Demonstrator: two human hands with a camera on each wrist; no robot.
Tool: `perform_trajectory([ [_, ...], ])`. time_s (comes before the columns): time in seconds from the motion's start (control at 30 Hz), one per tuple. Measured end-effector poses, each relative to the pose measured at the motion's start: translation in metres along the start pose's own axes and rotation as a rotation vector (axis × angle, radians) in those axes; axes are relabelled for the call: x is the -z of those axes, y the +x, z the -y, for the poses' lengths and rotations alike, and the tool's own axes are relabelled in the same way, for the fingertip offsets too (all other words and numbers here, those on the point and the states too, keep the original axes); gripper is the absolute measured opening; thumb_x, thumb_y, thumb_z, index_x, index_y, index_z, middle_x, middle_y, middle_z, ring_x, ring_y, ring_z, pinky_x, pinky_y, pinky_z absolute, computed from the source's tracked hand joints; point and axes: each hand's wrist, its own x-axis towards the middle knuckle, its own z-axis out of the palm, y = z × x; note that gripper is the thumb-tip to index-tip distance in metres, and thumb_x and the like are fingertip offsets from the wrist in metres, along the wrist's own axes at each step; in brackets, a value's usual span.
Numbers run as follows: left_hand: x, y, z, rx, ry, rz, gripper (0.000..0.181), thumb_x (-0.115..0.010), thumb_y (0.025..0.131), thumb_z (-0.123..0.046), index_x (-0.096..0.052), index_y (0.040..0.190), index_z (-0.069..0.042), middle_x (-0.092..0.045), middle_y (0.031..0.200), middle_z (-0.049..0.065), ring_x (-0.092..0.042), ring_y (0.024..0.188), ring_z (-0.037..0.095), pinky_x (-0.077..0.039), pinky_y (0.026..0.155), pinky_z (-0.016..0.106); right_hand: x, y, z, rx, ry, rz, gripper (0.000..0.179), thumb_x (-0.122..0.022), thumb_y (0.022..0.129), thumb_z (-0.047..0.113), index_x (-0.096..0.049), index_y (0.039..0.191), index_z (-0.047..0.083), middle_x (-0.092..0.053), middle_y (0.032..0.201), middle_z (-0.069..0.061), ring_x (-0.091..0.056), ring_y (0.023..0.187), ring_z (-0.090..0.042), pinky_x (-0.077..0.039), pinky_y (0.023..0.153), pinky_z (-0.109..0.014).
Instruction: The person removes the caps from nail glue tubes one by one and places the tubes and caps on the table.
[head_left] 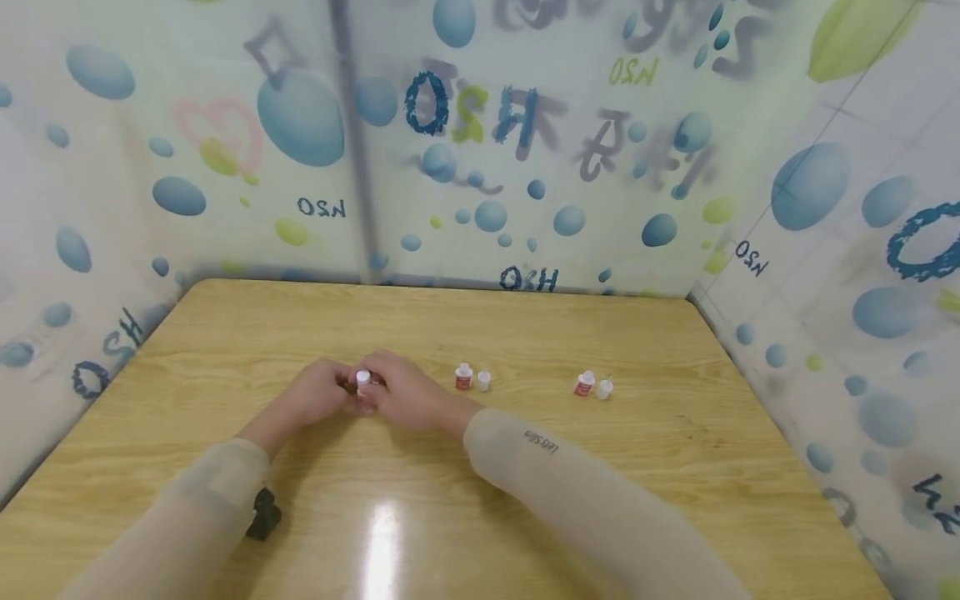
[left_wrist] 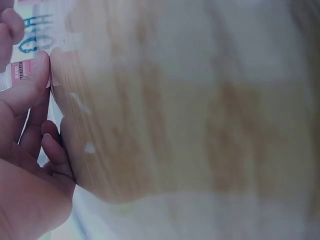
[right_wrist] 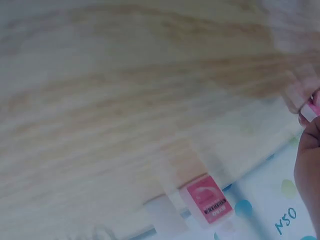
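Note:
Both hands meet left of the table's middle over one small white bottle with a white top. My left hand holds it from the left; in the left wrist view its thumb lies against the bottle's red label. From the right, my right hand grips the same bottle, its fingers curled around it near the top. Only part of this bottle shows at the edge of the right wrist view. Fingers cover most of its body.
Right of the hands stand a red-labelled white bottle and a small white cap-like piece. Farther right are another such bottle and white piece. A black object lies by the left sleeve. Patterned walls border the wooden table.

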Motion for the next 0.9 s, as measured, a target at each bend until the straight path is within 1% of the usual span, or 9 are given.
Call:
perform_trajectory([
  [0.13, 0.000, 0.002, -0.004, 0.013, -0.013, -0.006, 0.025, -0.091, 0.084, -0.024, -0.083, 0.101, -0.008, -0.081, 0.098, 0.004, -0.062, 0.092, 0.018, -0.049, 0.087, 0.032, 0.007, 0.002, 0.003, -0.014, -0.001, -0.021, 0.021, -0.054, 0.111, 0.012, -0.067, 0.127, 0.006, -0.067, 0.125, -0.006, -0.060, 0.108, -0.011, -0.050, 0.096, -0.019],
  [0.33, 0.001, 0.004, -0.003, 0.030, -0.004, -0.004, 0.026, -0.091, 0.084, -0.026, -0.083, 0.101, -0.008, -0.081, 0.100, 0.005, -0.064, 0.096, 0.020, -0.049, 0.089, 0.034, 0.014, 0.000, 0.009, -0.046, 0.042, -0.017, 0.022, -0.055, 0.111, 0.012, -0.067, 0.129, 0.006, -0.066, 0.121, -0.006, -0.057, 0.104, -0.011, -0.048, 0.091, -0.019],
  [0.5, 0.000, 0.004, -0.001, 0.032, -0.010, 0.019, 0.030, -0.091, 0.085, -0.028, -0.083, 0.105, -0.008, -0.081, 0.104, 0.006, -0.065, 0.100, 0.021, -0.050, 0.089, 0.036, 0.015, -0.003, 0.007, -0.038, 0.032, -0.018, 0.020, -0.055, 0.111, 0.014, -0.069, 0.125, 0.008, -0.068, 0.120, -0.003, -0.058, 0.101, -0.010, -0.048, 0.089, -0.018],
  [0.6, -0.001, 0.004, -0.001, 0.029, -0.009, 0.021, 0.031, -0.091, 0.085, -0.029, -0.083, 0.105, -0.007, -0.081, 0.104, 0.006, -0.066, 0.099, 0.021, -0.051, 0.089, 0.036, 0.015, -0.004, 0.006, -0.036, 0.029, -0.015, 0.019, -0.056, 0.111, 0.014, -0.070, 0.123, 0.009, -0.068, 0.120, -0.003, -0.058, 0.100, -0.009, -0.048, 0.088, -0.017],
  [0.73, -0.001, 0.003, -0.002, 0.034, -0.010, 0.020, 0.030, -0.092, 0.085, -0.028, -0.083, 0.104, -0.007, -0.082, 0.101, 0.005, -0.065, 0.096, 0.019, -0.050, 0.087, 0.033, 0.015, -0.005, 0.006, -0.036, 0.018, -0.009, 0.020, -0.055, 0.111, 0.015, -0.069, 0.124, 0.009, -0.067, 0.121, -0.003, -0.058, 0.102, -0.009, -0.048, 0.089, -0.018],
  [0.8, -0.001, 0.003, -0.002, 0.038, -0.011, 0.022, 0.030, -0.092, 0.084, -0.028, -0.083, 0.104, -0.007, -0.081, 0.101, 0.004, -0.064, 0.095, 0.018, -0.049, 0.086, 0.032, 0.016, -0.005, 0.006, -0.028, 0.019, -0.017, 0.020, -0.055, 0.111, 0.015, -0.069, 0.125, 0.009, -0.068, 0.123, -0.003, -0.058, 0.104, -0.010, -0.049, 0.091, -0.018],
  [0.9, 0.000, 0.002, -0.001, 0.030, -0.010, 0.026, 0.029, -0.091, 0.085, -0.029, -0.082, 0.103, -0.008, -0.081, 0.099, 0.002, -0.063, 0.093, 0.017, -0.048, 0.085, 0.031, 0.016, -0.005, 0.006, -0.012, 0.004, -0.049, 0.020, -0.055, 0.111, 0.014, -0.068, 0.126, 0.009, -0.067, 0.121, -0.004, -0.058, 0.104, -0.011, -0.048, 0.091, -0.018],
])
